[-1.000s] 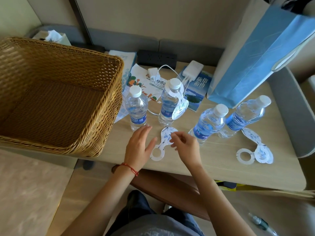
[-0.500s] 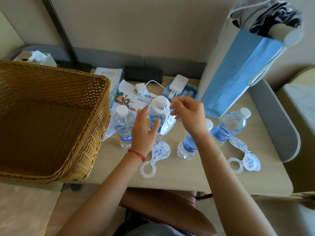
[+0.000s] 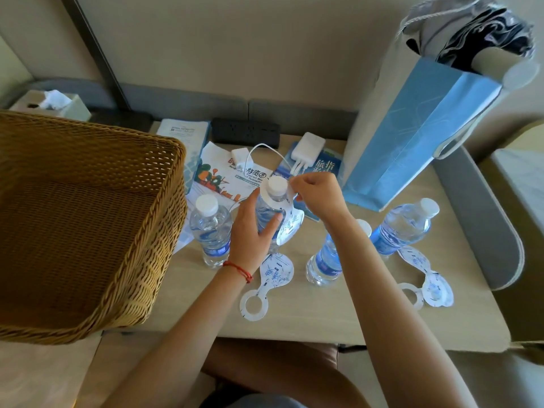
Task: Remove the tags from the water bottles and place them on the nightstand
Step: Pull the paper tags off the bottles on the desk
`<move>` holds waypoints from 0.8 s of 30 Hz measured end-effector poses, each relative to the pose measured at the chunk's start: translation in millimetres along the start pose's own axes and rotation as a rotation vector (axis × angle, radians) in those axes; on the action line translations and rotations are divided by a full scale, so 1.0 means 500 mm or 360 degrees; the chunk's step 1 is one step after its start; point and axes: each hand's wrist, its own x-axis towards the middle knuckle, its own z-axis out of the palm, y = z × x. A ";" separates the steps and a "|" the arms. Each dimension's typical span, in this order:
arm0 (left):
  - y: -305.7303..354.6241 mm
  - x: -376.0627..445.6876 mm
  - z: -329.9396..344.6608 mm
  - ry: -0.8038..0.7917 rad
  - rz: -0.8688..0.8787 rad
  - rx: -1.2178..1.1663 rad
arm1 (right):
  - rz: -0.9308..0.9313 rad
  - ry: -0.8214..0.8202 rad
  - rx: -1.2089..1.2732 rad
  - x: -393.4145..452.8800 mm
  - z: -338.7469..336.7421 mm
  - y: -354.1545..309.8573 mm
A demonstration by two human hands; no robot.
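Tag (image 3: 266,285) nearest, flat on the counter (image 3: 338,316) just beside the left wrist, ring end toward the near edge. Two more tags (image 3: 426,279) off to the right, overlapping, close to the rightmost bottle (image 3: 401,226). Three of four off, judging by that.

Next back, left hand (image 3: 253,228) wrapped round the body of the middle bottle (image 3: 269,210), thumb on the near side, clamped on it and keeping it upright. Right hand (image 3: 318,195) just beside the cap, thumb and forefinger pinched together on the ring of the last tag (image 3: 290,226), which hangs from the neck with its printed lobe down the bottle's right side.

On handling, by guess only:
- Thin card: light, easily bent, likely to tear at the narrow ring if dragged sideways.
- Best held at the ring itself, close to the neck, and lifted straight up over the cap.
- Full, capped bottle: some weight, steady on its base, but smooth and thin-walled, so apt to dent or slip under a hard squeeze. Mid-body grip, as now, looks right.

On either side, two bare bottles: one at left (image 3: 210,231), one partly hidden under the right forearm (image 3: 323,266).

Further back, brochures (image 3: 223,175) and a white charger (image 3: 307,147), its cable looping close to the held cap, so possibly a snag. Wicker basket (image 3: 88,219) at left, blue paper bag (image 3: 412,136) at the right rear.
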 end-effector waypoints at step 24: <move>-0.003 -0.003 -0.001 -0.0016 0.0005 0.0029 | -0.0184 0.0029 0.0392 -0.026 -0.010 -0.005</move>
